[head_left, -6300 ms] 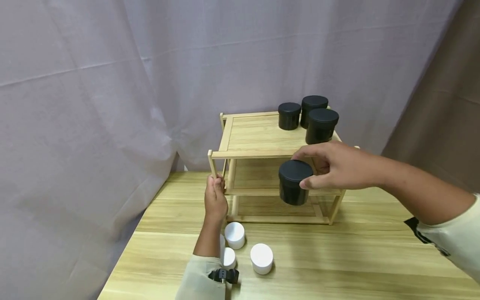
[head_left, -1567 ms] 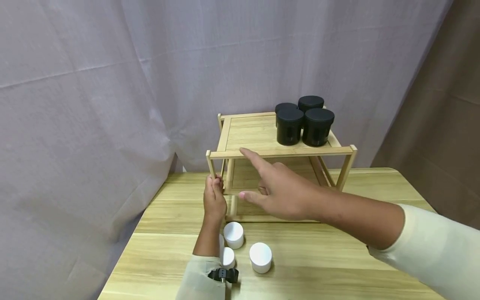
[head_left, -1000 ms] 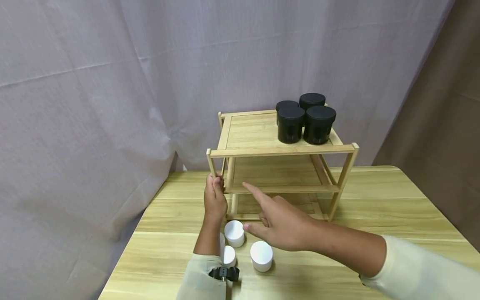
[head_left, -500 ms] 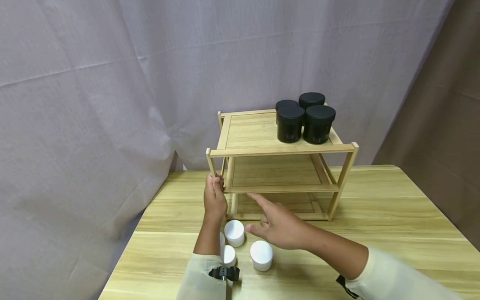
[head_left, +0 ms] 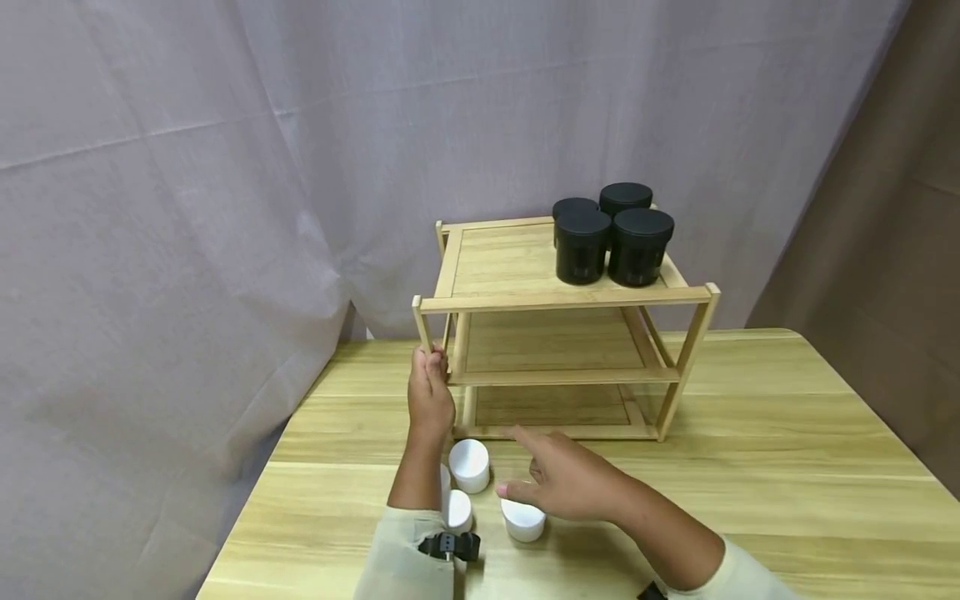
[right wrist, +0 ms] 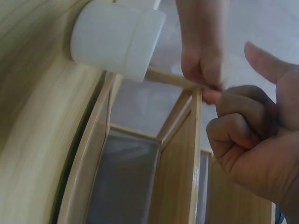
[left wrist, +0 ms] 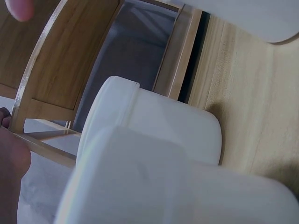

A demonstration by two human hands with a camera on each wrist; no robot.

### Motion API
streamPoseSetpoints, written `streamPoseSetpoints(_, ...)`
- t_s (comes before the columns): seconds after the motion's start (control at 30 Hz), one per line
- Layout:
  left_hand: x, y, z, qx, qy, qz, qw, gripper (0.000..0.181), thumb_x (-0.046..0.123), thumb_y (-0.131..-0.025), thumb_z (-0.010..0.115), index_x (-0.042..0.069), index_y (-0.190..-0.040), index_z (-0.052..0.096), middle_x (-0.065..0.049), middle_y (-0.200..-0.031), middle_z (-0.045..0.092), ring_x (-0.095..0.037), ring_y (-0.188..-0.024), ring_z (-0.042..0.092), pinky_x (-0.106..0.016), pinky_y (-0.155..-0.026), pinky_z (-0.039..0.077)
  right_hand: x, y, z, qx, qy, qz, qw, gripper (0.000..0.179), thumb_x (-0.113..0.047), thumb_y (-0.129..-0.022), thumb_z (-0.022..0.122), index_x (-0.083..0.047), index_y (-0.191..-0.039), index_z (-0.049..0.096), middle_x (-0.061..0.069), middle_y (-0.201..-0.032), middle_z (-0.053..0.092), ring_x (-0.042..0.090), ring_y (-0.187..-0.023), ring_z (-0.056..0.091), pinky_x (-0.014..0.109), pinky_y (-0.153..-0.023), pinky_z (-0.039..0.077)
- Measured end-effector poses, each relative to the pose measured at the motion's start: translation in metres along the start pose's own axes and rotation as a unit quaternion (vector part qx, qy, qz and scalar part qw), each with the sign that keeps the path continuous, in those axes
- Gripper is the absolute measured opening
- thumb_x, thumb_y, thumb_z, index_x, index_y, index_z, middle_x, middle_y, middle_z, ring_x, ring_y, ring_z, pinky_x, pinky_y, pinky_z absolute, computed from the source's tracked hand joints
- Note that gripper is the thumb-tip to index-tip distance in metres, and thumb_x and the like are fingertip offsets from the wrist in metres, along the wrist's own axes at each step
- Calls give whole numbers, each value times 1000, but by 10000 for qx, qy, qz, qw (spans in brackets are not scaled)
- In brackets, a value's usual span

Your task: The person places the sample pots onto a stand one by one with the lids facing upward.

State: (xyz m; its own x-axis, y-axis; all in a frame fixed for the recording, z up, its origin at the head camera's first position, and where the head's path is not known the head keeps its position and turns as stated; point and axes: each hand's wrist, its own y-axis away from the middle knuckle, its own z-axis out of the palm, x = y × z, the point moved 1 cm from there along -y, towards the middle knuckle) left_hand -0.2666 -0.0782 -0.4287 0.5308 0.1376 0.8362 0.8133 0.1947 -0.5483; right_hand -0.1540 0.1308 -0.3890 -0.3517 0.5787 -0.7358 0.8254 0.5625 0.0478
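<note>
My left hand (head_left: 431, 396) grips the left front post of a three-tier wooden shelf (head_left: 562, 377). My right hand (head_left: 573, 479) hovers in front of the shelf holding nothing, index finger and thumb spread, the other fingers curled in the right wrist view. Below it, a white lidded jar (head_left: 523, 523) is partly covered by the thumb in the head view. Another white jar (head_left: 469, 465) stands left of it, with a smaller one (head_left: 458, 511) beside my left forearm, which partly hides one more. Two white jars fill the left wrist view's foreground, including one (left wrist: 168, 123).
Several black lidded jars, one at the front (head_left: 582, 248), stand grouped on the right of the shelf's top tier. The wooden table (head_left: 780, 450) extends right of the shelf. A grey curtain (head_left: 390, 125) hangs behind, with a brown one (head_left: 885, 250) at right.
The black jar earlier held in my right hand now stands on the top tier with the others. My right hand has come down toward the white jars. The left hand keeps its grip.
</note>
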Motion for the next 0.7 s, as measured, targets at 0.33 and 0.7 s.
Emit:
streamPoseSetpoints(0.33,1,2,0,-1,-58,-278,9996,31,19,-119,35,-7,-120,52,-6,-89,44,-15,-81,41,-23,-74,37,24,9,-9,1,-74,-187,9998,77,-41,-98,83,-4,-158,53,-14,-55,36,2,-47,30,22,-49,35)
streamPoseSetpoints(0.7,0,-1,0,-42,155,-168,9997,29,14,-118,36,-11,-119,52,-5,-87,42,-12,-78,40,-22,-71,36,35,10,-13,-130,-236,-283,9992,70,-39,-96,86,-3,-150,58,-13,-59,40,1,-51,34,22,-51,37)
